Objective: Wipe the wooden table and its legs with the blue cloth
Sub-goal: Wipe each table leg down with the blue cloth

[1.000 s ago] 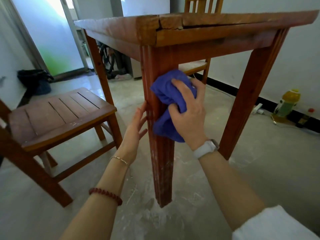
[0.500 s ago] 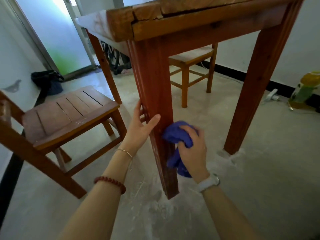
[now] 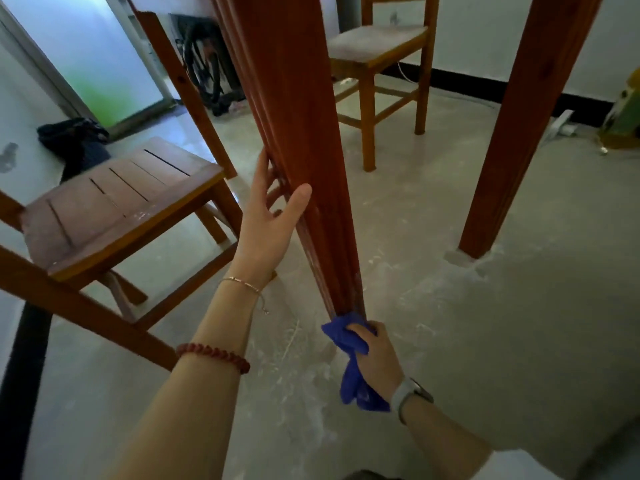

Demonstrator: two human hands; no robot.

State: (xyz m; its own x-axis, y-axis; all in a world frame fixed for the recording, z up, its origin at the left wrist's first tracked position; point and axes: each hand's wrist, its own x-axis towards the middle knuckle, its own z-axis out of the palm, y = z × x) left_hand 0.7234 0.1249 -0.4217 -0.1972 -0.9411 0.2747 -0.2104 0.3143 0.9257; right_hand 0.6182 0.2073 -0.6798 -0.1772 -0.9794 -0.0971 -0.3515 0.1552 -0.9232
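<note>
The near leg [image 3: 304, 150] of the red-brown wooden table runs down the middle of the view; its top is out of frame. My right hand [image 3: 375, 358] grips the bunched blue cloth [image 3: 348, 362] against the very foot of this leg, at floor level. My left hand [image 3: 268, 220] rests higher up on the leg's left side, thumb on the front face and fingers behind it. Two more table legs stand at the right [image 3: 519, 126] and at the back left [image 3: 187, 91].
A slatted wooden chair [image 3: 114, 199] stands close on the left. Another wooden chair [image 3: 377, 57] is beyond the table. A yellow-green bottle [image 3: 623, 116] and a white power strip [image 3: 559, 124] lie by the right wall. A dark bag [image 3: 72, 140] sits near the door.
My right hand has slid the blue cloth down the near leg from its upper part to its foot. My left hand stayed on the leg. The view has dropped below the tabletop.
</note>
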